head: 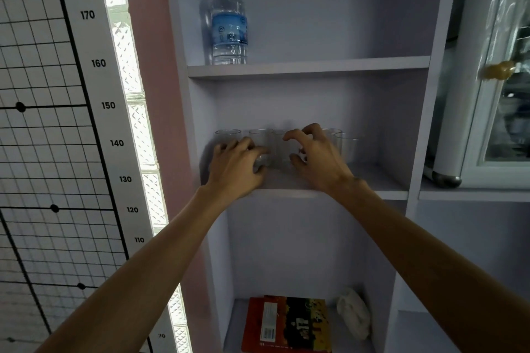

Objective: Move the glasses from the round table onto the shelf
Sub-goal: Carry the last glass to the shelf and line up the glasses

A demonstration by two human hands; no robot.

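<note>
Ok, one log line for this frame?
left hand: grips glass | right hand: fingers curled beside the row, grip unclear | other glasses: upright on middle shelf | water bottle: shelf above

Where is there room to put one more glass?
The top shelf is bare right of the bottle. The glasses fill the middle shelf from its left wall; only the corner right of the last glass is free.

One head-worn wide-angle view, facing forward, near the shelf unit (309,69), which fills the frame's middle.
</note>
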